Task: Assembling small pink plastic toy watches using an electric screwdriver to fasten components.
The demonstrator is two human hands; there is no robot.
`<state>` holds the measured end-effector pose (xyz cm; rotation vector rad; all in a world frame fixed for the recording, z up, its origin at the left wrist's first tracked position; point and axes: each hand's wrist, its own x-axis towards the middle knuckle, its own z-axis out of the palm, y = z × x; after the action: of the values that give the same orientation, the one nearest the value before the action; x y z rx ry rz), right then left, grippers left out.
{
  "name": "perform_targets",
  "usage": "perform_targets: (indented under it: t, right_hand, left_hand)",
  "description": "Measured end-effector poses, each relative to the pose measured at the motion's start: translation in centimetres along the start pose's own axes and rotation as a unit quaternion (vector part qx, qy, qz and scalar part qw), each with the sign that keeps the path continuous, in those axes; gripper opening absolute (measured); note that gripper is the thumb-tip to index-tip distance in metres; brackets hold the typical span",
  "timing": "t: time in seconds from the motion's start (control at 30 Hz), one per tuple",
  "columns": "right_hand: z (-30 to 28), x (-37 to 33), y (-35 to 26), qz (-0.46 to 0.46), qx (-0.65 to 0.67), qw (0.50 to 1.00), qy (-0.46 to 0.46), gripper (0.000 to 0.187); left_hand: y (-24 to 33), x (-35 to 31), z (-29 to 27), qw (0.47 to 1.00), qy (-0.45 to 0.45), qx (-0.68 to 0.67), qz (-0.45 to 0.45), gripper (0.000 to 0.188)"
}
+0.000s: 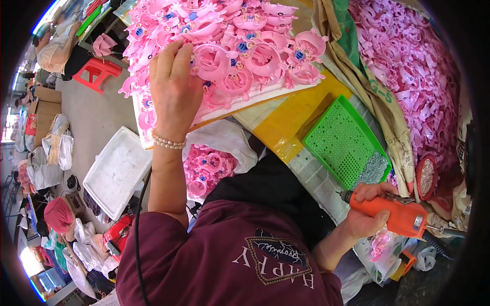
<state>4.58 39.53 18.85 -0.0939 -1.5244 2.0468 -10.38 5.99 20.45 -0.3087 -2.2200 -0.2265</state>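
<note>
My left hand (176, 84), a beaded bracelet (169, 143) at its wrist, reaches over a heap of pink plastic parts (250, 66). Its fingers stretch out onto the heap, while the thumb is hidden. Beside the fingers lies a round, bowl-like pink part (212, 61); whether they touch it I cannot tell. Small blue pieces (242, 47) sit in several of the parts. In my right hand (365, 219) is an orange electric screwdriver (390, 214), gripped round its body, the bit pointing left. Just beyond it, a green perforated tray (343, 137) holds small silvery screws (371, 171) in its near right corner.
At the right, a large open sack (375, 81) brims with pink parts. A small round container (425, 176) stands near it. More pink parts fill a white bag (224, 140) below the heap. A white tray (117, 171), a red stool (97, 75) and other people are on the left.
</note>
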Motion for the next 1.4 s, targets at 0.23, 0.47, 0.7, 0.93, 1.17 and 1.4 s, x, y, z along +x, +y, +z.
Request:
perform_targets:
  t: [0.23, 0.47, 0.7, 0.93, 1.17, 1.4]
  right_hand:
    - [-1.2, 0.3, 0.1, 0.019, -0.007, 1.000, -0.008, 0.069]
    - [-0.9, 1.2, 0.3, 0.042, 0.015, 0.999, 0.017, 0.063]
    - [-1.1, 2.5, -0.3, 0.050, 0.002, 0.993, -0.106, 0.068]
    - [-1.8, 4.4, 0.9, 0.025, 0.035, 0.995, -0.087, 0.075]
    - [-0.6, 4.6, 1.8, 0.014, -0.158, 0.987, -0.002, 0.077]
    - [-2.5, 3.7, 3.4, -0.008, 0.048, 0.995, -0.088, 0.077]
  left_hand:
    - [2.9, 0.2, -1.8, 0.987, 0.037, -0.138, -0.077, 0.041]
    - [8.3, -2.6, -0.6, 0.793, -0.117, -0.541, -0.252, 0.053]
    - [13.9, -7.7, -0.1, 0.510, -0.320, -0.729, -0.325, 0.067]
    - [16.9, -10.2, -0.2, 0.283, -0.499, -0.706, -0.416, 0.054]
    - [17.9, -10.2, -0.5, 0.299, -0.463, -0.714, -0.432, 0.059]
    - [17.4, -10.4, 0.2, 0.257, -0.413, -0.759, -0.433, 0.061]
